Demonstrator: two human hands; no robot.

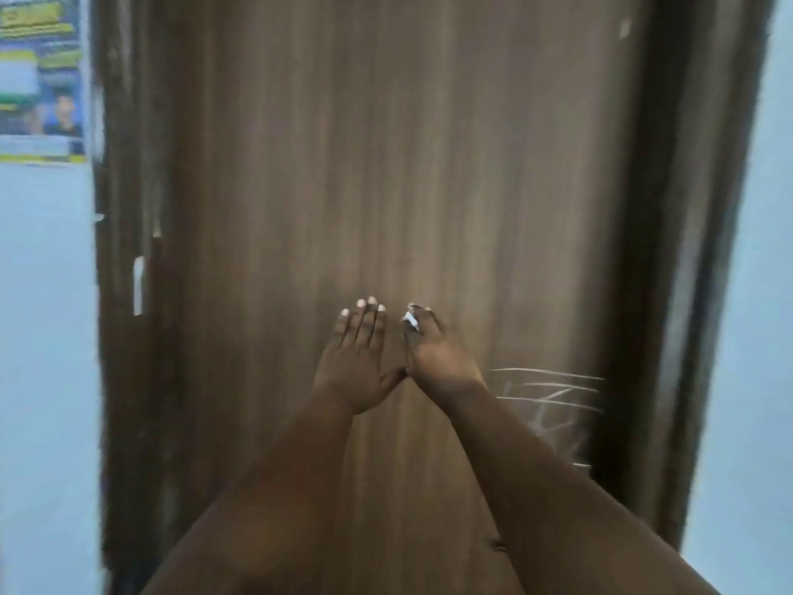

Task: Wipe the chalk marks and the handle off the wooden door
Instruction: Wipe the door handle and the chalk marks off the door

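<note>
A brown wooden door [386, 165] fills the view, blurred by motion. White chalk marks [553, 405] are scrawled low on its right side, beside my right forearm. My left hand [354, 358] lies flat against the door with its fingers straight and together. Just right of it, my right hand [433, 350] is curled around a small white piece [411, 320] that sticks out between its fingertips; I cannot tell whether this is chalk or a scrap of cloth. The thumbs of both hands nearly touch. No handle shows clearly; a pale metal fitting [138, 285] sits on the door's left edge.
A dark door frame [686, 251] runs down the right side, with a pale blue wall [755, 337] beyond it. On the left, more pale wall [43, 337] carries a green and blue poster [40, 79] near the top.
</note>
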